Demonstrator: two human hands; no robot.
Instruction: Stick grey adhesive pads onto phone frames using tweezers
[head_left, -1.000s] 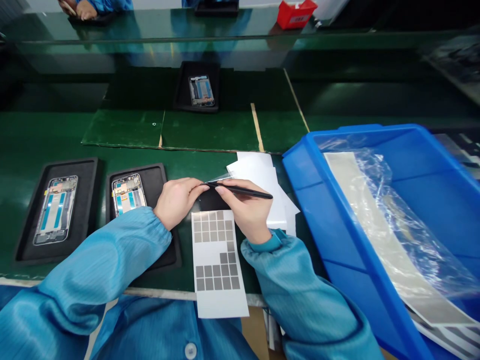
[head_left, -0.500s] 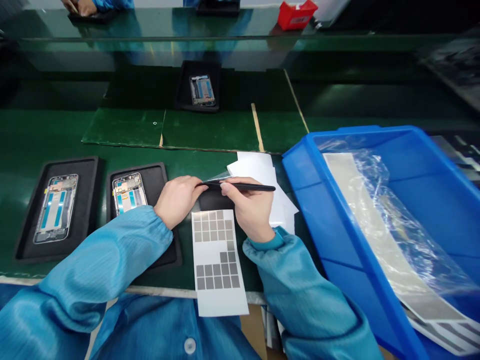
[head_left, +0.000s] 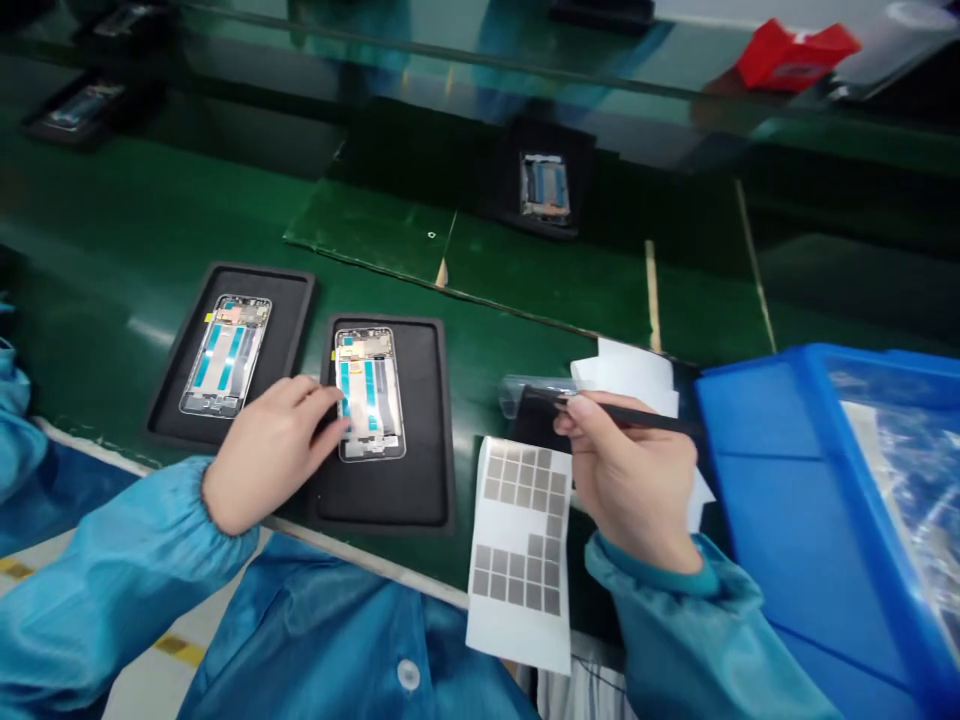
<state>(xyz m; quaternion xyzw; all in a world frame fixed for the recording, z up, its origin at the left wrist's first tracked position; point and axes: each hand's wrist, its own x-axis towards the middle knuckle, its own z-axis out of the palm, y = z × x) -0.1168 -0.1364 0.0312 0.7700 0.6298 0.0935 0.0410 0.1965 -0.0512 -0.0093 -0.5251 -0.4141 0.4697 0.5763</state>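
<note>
My left hand [head_left: 270,452] lies open with its fingertips at the left edge of a phone frame [head_left: 370,395], which sits in a black foam tray [head_left: 382,505]. My right hand [head_left: 630,480] grips black tweezers [head_left: 622,412], and a small clear film [head_left: 529,393] hangs at their tip. Below that tip lies a white sheet of grey square pads [head_left: 521,550], with several squares gone from its rows. Behind my right hand are loose white sheets [head_left: 626,368]. Another phone frame [head_left: 225,355] rests in a second black tray [head_left: 236,390] to the left.
A blue plastic bin [head_left: 780,500] with clear wrapping inside stands at the right. Green bench matting [head_left: 525,275] spreads ahead. A further tray with a phone frame [head_left: 544,188] sits farther back, and a red box [head_left: 795,55] sits on a glass shelf above.
My left hand has left the tweezers and moved left onto the phone frame. The clear film now hangs from the tweezers, apart from that hand. The whole view has swung, shifting the bench rightward.
</note>
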